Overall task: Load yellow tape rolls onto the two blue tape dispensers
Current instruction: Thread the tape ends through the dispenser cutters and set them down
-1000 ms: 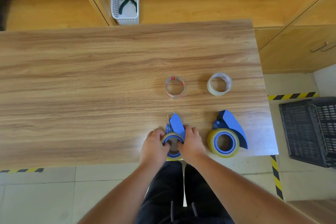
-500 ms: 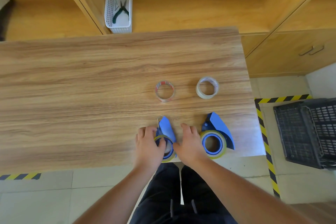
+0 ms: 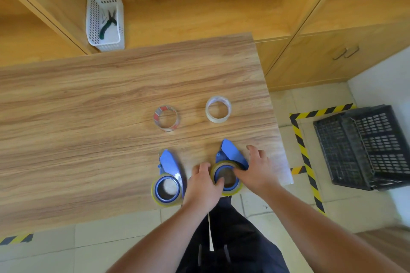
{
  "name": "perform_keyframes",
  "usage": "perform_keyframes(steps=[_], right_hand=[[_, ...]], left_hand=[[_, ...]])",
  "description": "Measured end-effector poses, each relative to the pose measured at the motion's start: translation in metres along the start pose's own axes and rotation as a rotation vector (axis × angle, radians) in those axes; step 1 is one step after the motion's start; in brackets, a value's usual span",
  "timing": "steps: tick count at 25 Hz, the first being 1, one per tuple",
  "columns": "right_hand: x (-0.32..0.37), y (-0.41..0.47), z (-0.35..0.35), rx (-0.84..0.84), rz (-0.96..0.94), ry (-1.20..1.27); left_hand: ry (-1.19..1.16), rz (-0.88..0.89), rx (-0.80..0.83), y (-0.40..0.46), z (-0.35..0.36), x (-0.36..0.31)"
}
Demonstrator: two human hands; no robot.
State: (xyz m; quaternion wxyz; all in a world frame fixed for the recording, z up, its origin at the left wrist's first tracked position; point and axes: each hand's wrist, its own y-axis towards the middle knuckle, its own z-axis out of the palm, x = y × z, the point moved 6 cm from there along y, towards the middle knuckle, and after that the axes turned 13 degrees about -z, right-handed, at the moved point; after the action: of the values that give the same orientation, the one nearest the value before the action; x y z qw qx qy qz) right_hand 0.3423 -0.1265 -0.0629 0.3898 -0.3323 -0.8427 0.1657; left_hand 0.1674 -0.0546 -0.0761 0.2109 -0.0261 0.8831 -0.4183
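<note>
Both hands have moved from the left blue dispenser (image 3: pixel 169 172) to the right blue dispenser (image 3: pixel 230 157) near the desk (image 3: pixel 88 117) front edge. Left hand (image 3: pixel 204 186) & right hand (image 3: pixel 255 170) grasp its yellow tape roll (image 3: pixel 225 176). Left one sits loaded w/ yellow roll (image 3: pixel 165 188). Farther back: two clear rolls (image 3: pixel 166 118).

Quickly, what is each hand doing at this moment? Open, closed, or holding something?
Left hand: grip on the right dispenser's yellow roll, thumb in the core.
Right hand: fingers spread, resting on the same dispenser; whether it grips cannot be told.
</note>
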Motion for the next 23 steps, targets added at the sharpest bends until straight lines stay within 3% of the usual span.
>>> perform_keyframes(steps=[4, 10, 14, 18, 23], right_hand=[[-0.006, 0.007, 0.020, 0.090, -0.023, -0.017], [-0.007, 0.010, 0.029, 0.092, -0.048, -0.071], [-0.006, 0.012, 0.028, 0.089, -0.026, 0.068], [-0.002, 0.009, 0.007, 0.048, 0.031, 0.379], [0.020, -0.004, -0.032, -0.044, -0.087, 0.529]], left_hand=[[0.036, -0.046, 0.008, 0.008, 0.015, -0.005], [0.014, -0.104, -0.019, 0.018, 0.021, -0.005], [0.013, -0.101, -0.028, 0.013, 0.019, -0.008], [-0.021, -0.039, -0.069, -0.003, 0.005, -0.021], [-0.163, 0.077, -0.066, -0.034, -0.031, -0.048]])
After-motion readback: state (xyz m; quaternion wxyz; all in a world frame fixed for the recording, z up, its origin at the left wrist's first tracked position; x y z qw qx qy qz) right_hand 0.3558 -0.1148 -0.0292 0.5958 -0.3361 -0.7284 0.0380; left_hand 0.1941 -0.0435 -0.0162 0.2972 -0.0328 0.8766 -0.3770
